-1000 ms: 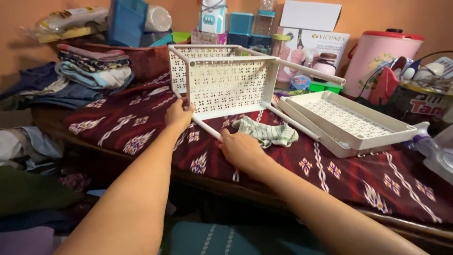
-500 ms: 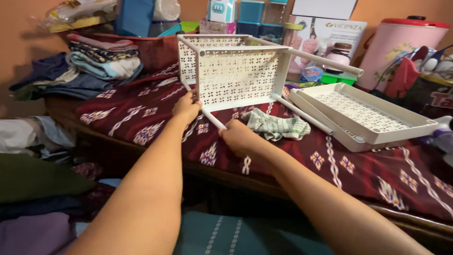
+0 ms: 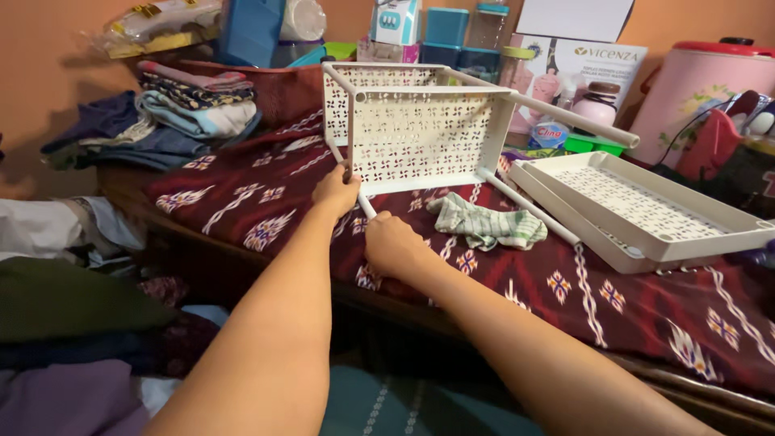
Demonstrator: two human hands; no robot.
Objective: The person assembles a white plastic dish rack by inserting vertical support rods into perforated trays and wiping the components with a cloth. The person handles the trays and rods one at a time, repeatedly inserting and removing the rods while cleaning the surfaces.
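- While I lean over the bed, my left hand point(image 3: 335, 191) is curled around the near corner of the white perforated rack point(image 3: 420, 133), where a thin white leg pole point(image 3: 365, 202) meets the shelf.
- My right hand point(image 3: 393, 242) is closed on the lower end of that same pole, fingers pressed together around it, knuckles resting on the cloth.
- The rack lies tipped on its side on the dark red patterned bedspread point(image 3: 565, 274), its lattice shelf facing me and standing nearly upright.
- Two more white poles stick out to the right of the rack, one low along the bedspread point(image 3: 529, 208), one higher point(image 3: 577, 119).
- A crumpled green checked cloth point(image 3: 484, 224) lies on the bedspread just beside my right hand, between the poles.
- A second white perforated tray point(image 3: 646, 214) lies flat to the right, well apart from both hands.
- Folded clothes point(image 3: 190, 101) are stacked at the far left of the bed.
- A pink round container with a red lid point(image 3: 694, 81) stands behind the flat tray.
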